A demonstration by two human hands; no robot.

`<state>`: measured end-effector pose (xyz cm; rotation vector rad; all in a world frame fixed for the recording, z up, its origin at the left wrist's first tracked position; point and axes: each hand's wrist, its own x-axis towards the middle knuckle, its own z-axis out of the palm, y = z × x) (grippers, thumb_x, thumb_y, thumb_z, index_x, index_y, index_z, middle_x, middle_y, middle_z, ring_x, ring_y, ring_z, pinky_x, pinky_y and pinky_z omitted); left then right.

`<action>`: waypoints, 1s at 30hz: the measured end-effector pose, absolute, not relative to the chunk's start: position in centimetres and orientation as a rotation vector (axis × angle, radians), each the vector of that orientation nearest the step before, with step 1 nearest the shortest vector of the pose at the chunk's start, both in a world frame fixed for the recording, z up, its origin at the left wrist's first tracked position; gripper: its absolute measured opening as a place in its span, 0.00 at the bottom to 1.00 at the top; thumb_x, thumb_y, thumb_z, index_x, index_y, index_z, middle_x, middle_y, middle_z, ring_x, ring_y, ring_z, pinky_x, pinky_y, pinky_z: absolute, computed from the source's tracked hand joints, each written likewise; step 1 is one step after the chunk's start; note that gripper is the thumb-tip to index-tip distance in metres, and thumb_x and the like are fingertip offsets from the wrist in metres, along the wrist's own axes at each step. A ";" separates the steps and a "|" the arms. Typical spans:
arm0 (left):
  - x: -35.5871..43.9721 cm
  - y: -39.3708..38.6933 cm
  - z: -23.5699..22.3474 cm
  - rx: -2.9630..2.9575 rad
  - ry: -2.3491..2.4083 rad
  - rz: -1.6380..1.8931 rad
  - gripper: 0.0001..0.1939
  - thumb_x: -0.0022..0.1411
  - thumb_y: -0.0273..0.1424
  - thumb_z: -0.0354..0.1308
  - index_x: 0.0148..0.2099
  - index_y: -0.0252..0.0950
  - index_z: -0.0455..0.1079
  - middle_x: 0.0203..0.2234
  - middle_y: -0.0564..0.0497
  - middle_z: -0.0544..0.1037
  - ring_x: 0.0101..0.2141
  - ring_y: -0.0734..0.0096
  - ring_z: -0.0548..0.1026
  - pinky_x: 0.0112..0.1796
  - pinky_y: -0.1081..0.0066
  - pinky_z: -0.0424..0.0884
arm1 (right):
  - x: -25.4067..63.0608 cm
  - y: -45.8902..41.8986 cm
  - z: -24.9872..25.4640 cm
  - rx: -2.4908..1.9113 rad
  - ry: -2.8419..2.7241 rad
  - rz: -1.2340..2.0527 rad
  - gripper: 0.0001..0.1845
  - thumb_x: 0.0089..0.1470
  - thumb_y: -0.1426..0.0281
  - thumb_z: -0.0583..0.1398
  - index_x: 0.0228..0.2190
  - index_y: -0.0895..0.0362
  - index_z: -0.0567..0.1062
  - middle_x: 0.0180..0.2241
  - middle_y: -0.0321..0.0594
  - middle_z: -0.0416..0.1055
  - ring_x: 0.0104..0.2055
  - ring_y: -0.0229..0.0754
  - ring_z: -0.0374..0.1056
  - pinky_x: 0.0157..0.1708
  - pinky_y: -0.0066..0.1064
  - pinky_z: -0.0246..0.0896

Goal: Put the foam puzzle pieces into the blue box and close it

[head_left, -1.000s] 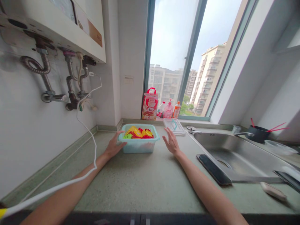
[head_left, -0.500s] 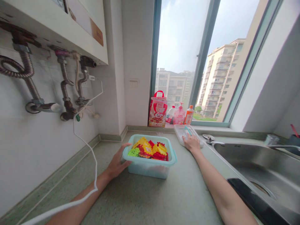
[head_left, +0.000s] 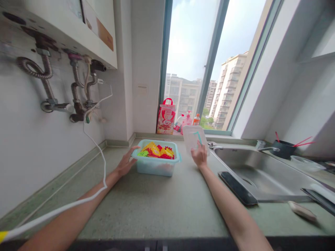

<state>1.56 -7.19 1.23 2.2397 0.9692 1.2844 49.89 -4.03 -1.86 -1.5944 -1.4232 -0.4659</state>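
Observation:
A light-blue plastic container (head_left: pixel 155 169) stands upright on the counter, its top uncovered. Inside lie red, yellow and green toothed plastic pieces (head_left: pixel 158 151). My left hand (head_left: pixel 126 162) grips the container's left end, with fingers at the rim and thumb lower on the side. To the right, my right hand (head_left: pixel 200 157) holds a translucent lid (head_left: pixel 190 136) that has a light-blue handle strip. The lid is tilted up, its far edge raised in front of the windowsill bottles. My fingers are at the strip's lower end; their exact grip is partly hidden.
A steel sink (head_left: pixel 235 167) is at the right, with a black phone-like slab (head_left: pixel 237 188) along its near edge. A white cable (head_left: pixel 103 164) hangs across my left forearm. A red-handled bag (head_left: pixel 166 118) and a pink pump bottle (head_left: pixel 186 122) stand on the sill.
The lid was lying on the counter under my right hand; now it is gripped and tilted up. My left hand stays on the container. The view has shifted right.

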 end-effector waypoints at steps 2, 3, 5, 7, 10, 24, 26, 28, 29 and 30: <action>1.8 -7.7 1.3 2.271 0.953 1.299 0.41 0.68 0.62 0.48 0.68 0.36 0.63 0.49 0.44 0.79 0.43 0.53 0.76 0.49 0.58 0.71 | 49.5 -5.8 -1.4 -1.476 -1.392 -0.432 0.39 0.62 0.58 0.53 0.70 0.61 0.60 0.56 0.58 0.68 0.60 0.60 0.64 0.60 0.55 0.62; 1.8 -8.0 1.4 2.282 0.942 1.296 0.42 0.69 0.62 0.48 0.69 0.36 0.63 0.48 0.43 0.79 0.43 0.53 0.77 0.49 0.58 0.72 | 49.1 -6.5 -0.9 -1.412 -1.384 -0.425 0.39 0.62 0.57 0.53 0.70 0.62 0.60 0.56 0.58 0.68 0.60 0.60 0.64 0.60 0.54 0.63; 1.9 -8.4 1.3 2.303 0.922 1.281 0.43 0.69 0.62 0.48 0.70 0.35 0.62 0.48 0.43 0.80 0.43 0.51 0.77 0.49 0.56 0.72 | 47.9 -7.6 0.4 -1.274 -1.397 -0.414 0.40 0.63 0.56 0.53 0.70 0.62 0.60 0.56 0.58 0.69 0.60 0.59 0.65 0.62 0.54 0.63; 1.9 -8.6 1.2 2.320 0.894 1.255 0.44 0.69 0.63 0.48 0.73 0.36 0.60 0.49 0.42 0.80 0.43 0.49 0.78 0.50 0.53 0.73 | 46.2 -8.6 2.2 -1.128 -1.466 -0.378 0.40 0.63 0.53 0.54 0.70 0.61 0.61 0.57 0.57 0.70 0.61 0.58 0.65 0.63 0.54 0.62; 1.9 -8.5 1.1 2.331 0.828 1.250 0.49 0.68 0.64 0.50 0.76 0.35 0.54 0.61 0.35 0.75 0.54 0.43 0.77 0.57 0.48 0.71 | 43.2 -10.3 5.0 -0.904 -1.644 -0.229 0.38 0.64 0.51 0.56 0.68 0.57 0.66 0.58 0.54 0.72 0.62 0.58 0.66 0.63 0.53 0.61; 2.4 -8.5 1.6 2.144 0.765 1.310 0.68 0.57 0.74 0.49 0.81 0.32 0.32 0.57 0.33 0.79 0.60 0.41 0.75 0.65 0.44 0.60 | 37.8 -10.5 9.8 -0.806 -2.217 0.609 0.30 0.55 0.41 0.63 0.31 0.54 0.88 0.45 0.47 0.83 0.48 0.56 0.77 0.59 0.50 0.63; 2.4 -8.6 1.7 2.151 0.763 1.274 0.68 0.58 0.73 0.49 0.81 0.31 0.30 0.55 0.35 0.81 0.56 0.43 0.77 0.64 0.46 0.63 | 37.3 -10.0 10.1 -0.852 -2.233 0.629 0.28 0.55 0.43 0.64 0.31 0.55 0.88 0.46 0.47 0.83 0.44 0.53 0.77 0.50 0.43 0.69; 2.5 -8.7 1.8 2.176 0.784 1.275 0.68 0.58 0.74 0.48 0.81 0.32 0.31 0.54 0.36 0.82 0.55 0.42 0.78 0.62 0.48 0.65 | 37.2 -9.7 9.9 -0.857 -2.235 0.619 0.26 0.56 0.46 0.65 0.31 0.56 0.88 0.46 0.47 0.83 0.42 0.51 0.76 0.45 0.39 0.70; 2.6 -8.8 1.9 2.189 0.811 1.283 0.67 0.59 0.74 0.48 0.81 0.32 0.32 0.54 0.36 0.81 0.55 0.42 0.78 0.61 0.49 0.66 | 37.3 -9.7 9.8 -0.843 -2.230 0.608 0.26 0.57 0.46 0.65 0.32 0.56 0.89 0.46 0.47 0.83 0.42 0.50 0.76 0.44 0.38 0.70; 2.8 -8.9 2.0 2.202 0.847 1.291 0.66 0.59 0.73 0.47 0.81 0.32 0.34 0.55 0.36 0.81 0.55 0.41 0.78 0.60 0.49 0.67 | 37.4 -9.7 9.5 -0.826 -2.223 0.599 0.26 0.57 0.46 0.65 0.33 0.56 0.89 0.47 0.47 0.82 0.42 0.50 0.76 0.44 0.38 0.70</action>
